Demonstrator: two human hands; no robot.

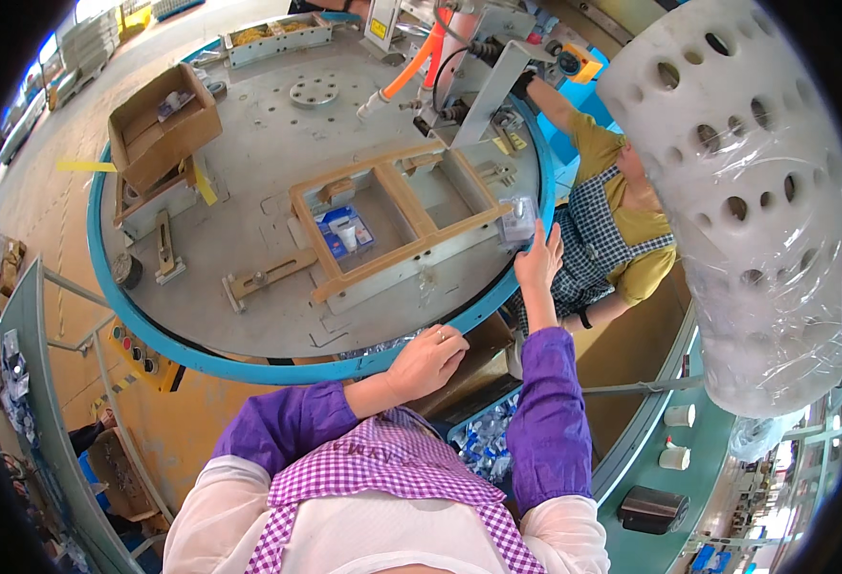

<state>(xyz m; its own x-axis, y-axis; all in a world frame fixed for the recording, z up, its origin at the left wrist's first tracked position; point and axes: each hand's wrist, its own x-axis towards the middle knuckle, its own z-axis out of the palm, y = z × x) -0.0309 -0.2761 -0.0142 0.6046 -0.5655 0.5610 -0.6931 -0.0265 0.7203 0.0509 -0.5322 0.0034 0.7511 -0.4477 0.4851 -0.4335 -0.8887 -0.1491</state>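
Head view: right hand [538,260] pinches a clear blister pack [518,222] at the wooden jig frame [397,230].
Pack sits at twelve o'clock from the fingertips; left hand [427,362] rests curled, empty, on the blue table rim [249,368].

In front of you lies a round grey turntable [249,297] with a blue rim. On it sits a wooden frame [397,225] with compartments, one holding a blue packaged item [344,231]. An open cardboard box [161,122] rests on a stand near the far left edge, flat wooden jigs [266,277] lie beside the frame, and a tray of small parts [277,36] sits at the far rim.
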